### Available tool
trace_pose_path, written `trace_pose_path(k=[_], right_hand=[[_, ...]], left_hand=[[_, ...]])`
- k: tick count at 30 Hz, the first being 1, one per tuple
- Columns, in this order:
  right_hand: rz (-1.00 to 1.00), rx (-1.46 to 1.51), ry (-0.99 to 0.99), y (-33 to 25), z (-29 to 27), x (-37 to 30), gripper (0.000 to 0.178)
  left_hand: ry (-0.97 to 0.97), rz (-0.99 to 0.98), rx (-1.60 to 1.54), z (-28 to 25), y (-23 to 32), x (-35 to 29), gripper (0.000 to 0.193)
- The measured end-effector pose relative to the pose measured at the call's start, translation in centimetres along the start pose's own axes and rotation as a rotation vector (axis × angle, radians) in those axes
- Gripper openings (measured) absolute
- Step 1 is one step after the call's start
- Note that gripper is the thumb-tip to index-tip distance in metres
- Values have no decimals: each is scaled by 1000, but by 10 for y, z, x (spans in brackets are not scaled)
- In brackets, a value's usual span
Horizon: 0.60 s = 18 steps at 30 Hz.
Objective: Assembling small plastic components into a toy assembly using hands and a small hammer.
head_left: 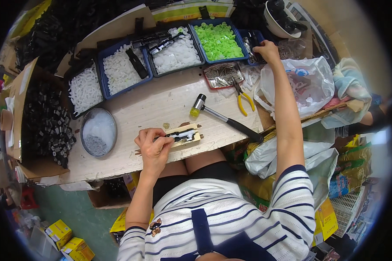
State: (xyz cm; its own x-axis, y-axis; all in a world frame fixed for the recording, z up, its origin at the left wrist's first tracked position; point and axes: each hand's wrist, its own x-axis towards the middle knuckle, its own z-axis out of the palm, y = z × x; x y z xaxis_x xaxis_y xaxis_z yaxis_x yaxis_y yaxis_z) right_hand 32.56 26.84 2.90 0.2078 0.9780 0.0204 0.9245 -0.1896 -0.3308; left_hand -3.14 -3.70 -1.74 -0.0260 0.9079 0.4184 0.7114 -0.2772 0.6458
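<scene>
My left hand pinches the end of a slim black plastic part with white pieces set in it. That part lies along a pale wooden block near the table's front edge. At the back right, my right hand reaches into a small dark blue tray of small dark and shiny pieces. Its fingers are bent together at the tray; what they hold is too small to make out. Between the two hands lies a hammer with a black grip and a yellow face.
Trays of white pieces and bright green pieces line the back. Yellow-handled pliers lean on a red tray of metal pins. A round bowl and a carton of black parts stand left, a plastic bag right.
</scene>
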Motion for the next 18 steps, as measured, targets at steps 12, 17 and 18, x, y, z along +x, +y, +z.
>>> trace_pose_path(k=[12,17,18], right_hand=[[-336,520,144,-24,4,-15,48],[-468,617,-124,-110,10,-50,52],[-527,604,-155,-132,12,-58,50]], left_hand=[[15,-18,-18,1,-3,-2,12],[16,-19,-14,0,-1,-1,11],[20,-17,-19,1,-1,-2,11]])
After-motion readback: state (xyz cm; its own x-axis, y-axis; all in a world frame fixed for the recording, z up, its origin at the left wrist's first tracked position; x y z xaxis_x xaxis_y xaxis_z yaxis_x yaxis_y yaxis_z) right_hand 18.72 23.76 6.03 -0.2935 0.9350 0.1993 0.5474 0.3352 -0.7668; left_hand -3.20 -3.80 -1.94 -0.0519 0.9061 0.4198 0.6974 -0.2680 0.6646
